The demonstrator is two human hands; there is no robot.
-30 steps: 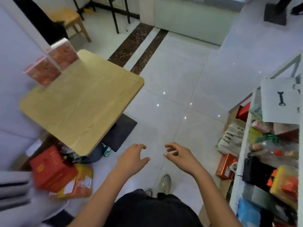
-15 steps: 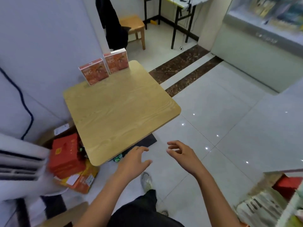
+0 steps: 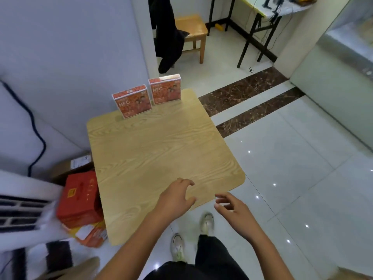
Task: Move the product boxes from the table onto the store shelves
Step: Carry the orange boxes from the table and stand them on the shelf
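Product boxes (image 3: 132,102): two, orange-red with white rims, lettered NFC on the fronts. Stood upright side by side at the far edge of the light wooden table (image 3: 153,154), close to the grey wall (image 3: 70,57), fronts turned toward the wearer. Left-hand box (image 3: 132,102) set slightly nearer; right-hand box (image 3: 165,90) just beside it, by the far corner; could not tell whether touching or narrowly apart. Left hand (image 3: 174,200): held palm down over the near edge of the table, well apart from both boxes, fingers loosely bent and spread, grasped nothing; could not tell whether resting on the wood or just above it. Right hand (image 3: 232,209): held off the table's near corner, above the pale floor tiles (image 3: 302,178), fingers relaxed and half curled, likewise empty. Below the table's left side, on the floor: red carton (image 3: 79,199) above an orange package (image 3: 90,235), brown cardboard box (image 3: 72,164) behind them against the wall. White slatted appliance (image 3: 22,209) at the left border, black cable (image 3: 38,138) looping down the wall above it. Farther off: wooden stool (image 3: 193,27) with a dark garment (image 3: 167,37) hanging beside it, black-legged desk (image 3: 272,13) at the upper right, two dark marble strips (image 3: 252,106) across the floor. Pale shoes (image 3: 206,223) and dark trousers (image 3: 212,255) seen at the bottom, between the forearms.
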